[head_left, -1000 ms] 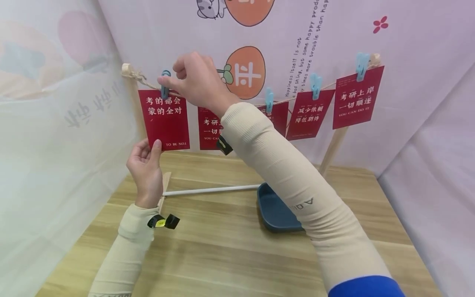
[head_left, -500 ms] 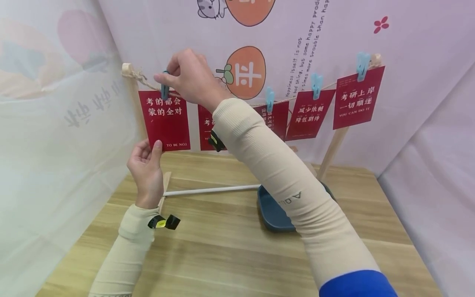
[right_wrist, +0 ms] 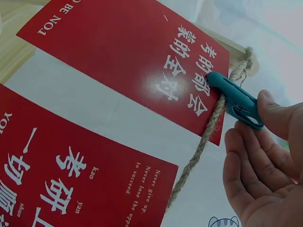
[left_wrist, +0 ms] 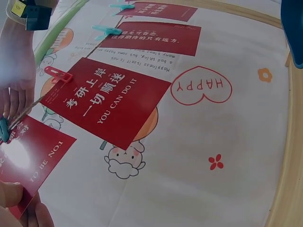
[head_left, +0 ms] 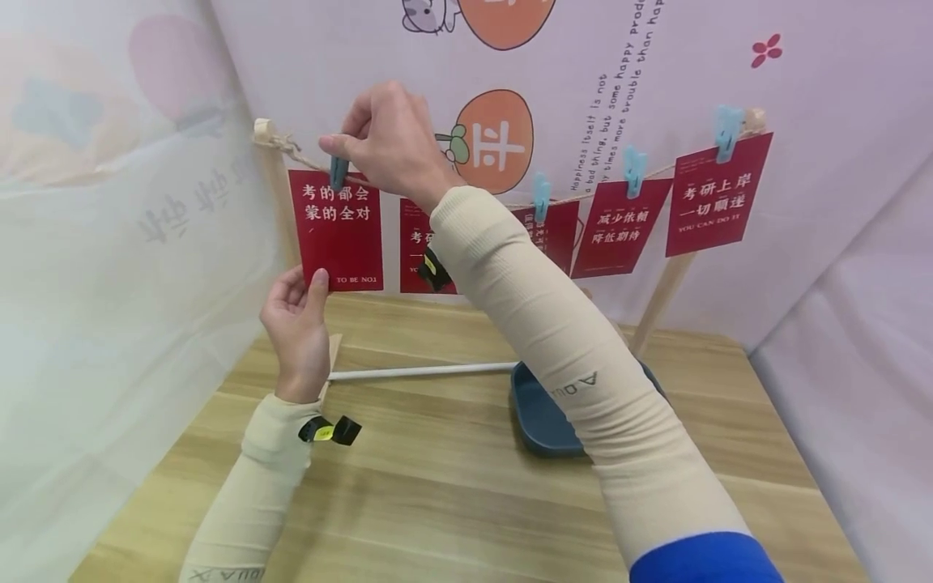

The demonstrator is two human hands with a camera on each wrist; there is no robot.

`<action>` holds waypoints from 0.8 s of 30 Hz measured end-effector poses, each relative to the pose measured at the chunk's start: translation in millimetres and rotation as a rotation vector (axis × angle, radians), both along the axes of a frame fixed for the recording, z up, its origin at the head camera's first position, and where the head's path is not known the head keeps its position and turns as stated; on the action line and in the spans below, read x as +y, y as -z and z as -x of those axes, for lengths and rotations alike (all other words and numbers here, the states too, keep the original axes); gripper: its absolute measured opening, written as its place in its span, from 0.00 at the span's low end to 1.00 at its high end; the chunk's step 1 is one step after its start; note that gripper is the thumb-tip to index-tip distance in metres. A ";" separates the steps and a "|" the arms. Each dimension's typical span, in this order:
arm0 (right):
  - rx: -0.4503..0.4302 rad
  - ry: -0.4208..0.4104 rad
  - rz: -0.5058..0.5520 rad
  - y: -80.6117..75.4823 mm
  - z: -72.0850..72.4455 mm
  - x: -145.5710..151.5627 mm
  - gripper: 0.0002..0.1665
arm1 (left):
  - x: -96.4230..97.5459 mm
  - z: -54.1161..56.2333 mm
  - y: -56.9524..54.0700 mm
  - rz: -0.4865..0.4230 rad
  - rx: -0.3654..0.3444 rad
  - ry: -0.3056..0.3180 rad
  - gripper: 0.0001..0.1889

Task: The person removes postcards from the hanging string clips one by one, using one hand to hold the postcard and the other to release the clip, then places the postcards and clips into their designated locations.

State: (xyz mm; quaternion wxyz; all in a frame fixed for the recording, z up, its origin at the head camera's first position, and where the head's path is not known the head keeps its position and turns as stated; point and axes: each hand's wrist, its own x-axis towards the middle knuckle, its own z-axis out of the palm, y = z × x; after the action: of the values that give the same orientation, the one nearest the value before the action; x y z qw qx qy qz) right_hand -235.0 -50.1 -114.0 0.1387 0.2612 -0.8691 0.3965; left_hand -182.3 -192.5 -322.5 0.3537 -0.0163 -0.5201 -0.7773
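Note:
In the head view, my left hand (head_left: 297,336) pinches the lower left corner of a red card (head_left: 342,243), its thumb on the printed face. The card's top edge hangs at a twine rope (right_wrist: 201,146). My right hand (head_left: 401,138) holds the upper end of a teal clothespin (head_left: 338,172) between thumb and fingers. In the right wrist view, the clothespin's jaws sit over both the rope and the card's top edge. A second red card (left_wrist: 106,99) hangs beside it from a red clothespin (left_wrist: 57,74).
Further red cards hang rightward from light blue clothespins (head_left: 634,170). Wooden posts (head_left: 659,304) carry the rope at either end. A white rod (head_left: 423,372) runs low across the stand, and a dark blue tray (head_left: 543,417) sits on the wooden table (head_left: 408,486), partly behind my right arm.
My right fingers have shifted up to the clothespin's upper end, hiding its loop in the head view. My left hand keeps its pinch on the card. The head view has swung slightly left.

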 end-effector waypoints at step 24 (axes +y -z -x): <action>0.094 0.059 0.031 -15.5 -3.0 12.9 0.13 | 0.2 -3.8 3.0 0.003 -0.017 0.002 0.08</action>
State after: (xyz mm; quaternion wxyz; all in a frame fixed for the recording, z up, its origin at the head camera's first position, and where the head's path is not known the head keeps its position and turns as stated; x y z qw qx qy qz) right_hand -232.0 -37.2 -98.5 0.1950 0.2514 -0.8627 0.3931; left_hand -178.6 -192.3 -325.5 0.3481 -0.0107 -0.5243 -0.7770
